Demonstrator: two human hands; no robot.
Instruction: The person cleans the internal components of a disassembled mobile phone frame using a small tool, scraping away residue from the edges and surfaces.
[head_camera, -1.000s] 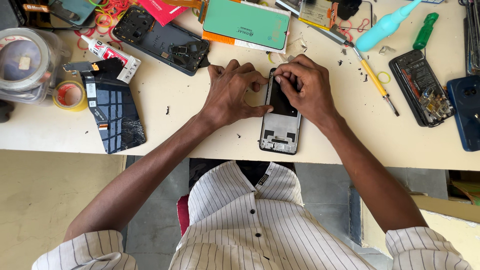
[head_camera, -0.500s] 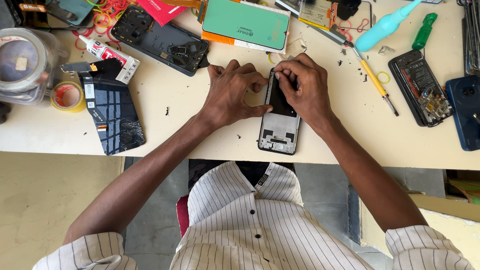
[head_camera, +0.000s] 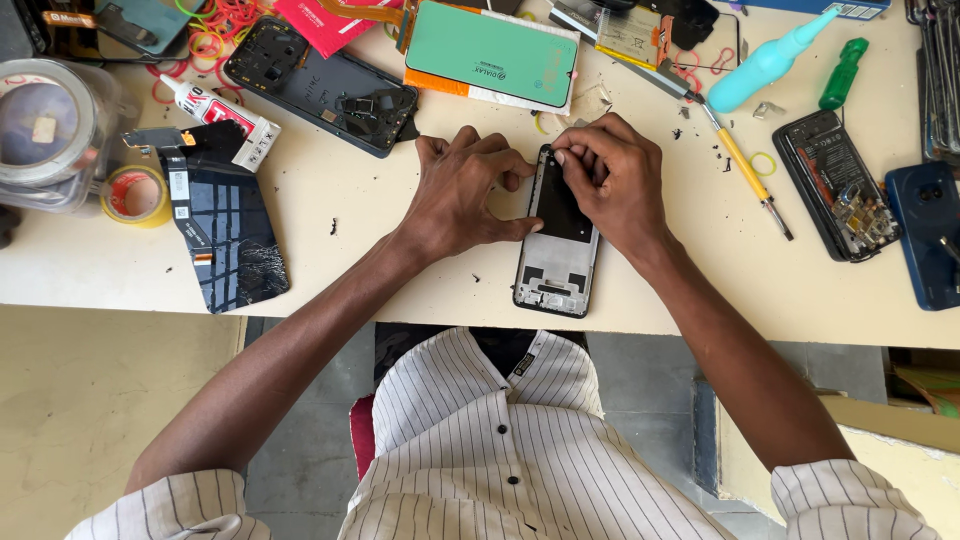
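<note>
So the opened phone frame lies flat near the table edge. Left hand presses its side, fingers spread, clamped on nothing. Right hand pinches at the top edge, maybe on a tiny part, hard to tell. Looks light, thin, bendy; best held by the long sides.

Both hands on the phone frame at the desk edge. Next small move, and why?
Probably keep the left hand pressing the phone frame flat while the right hand works its fingertips along the top edge. The fingertips pinch at that upper corner, and the frame's lower end lies near the table edge, so it could slide.
</note>
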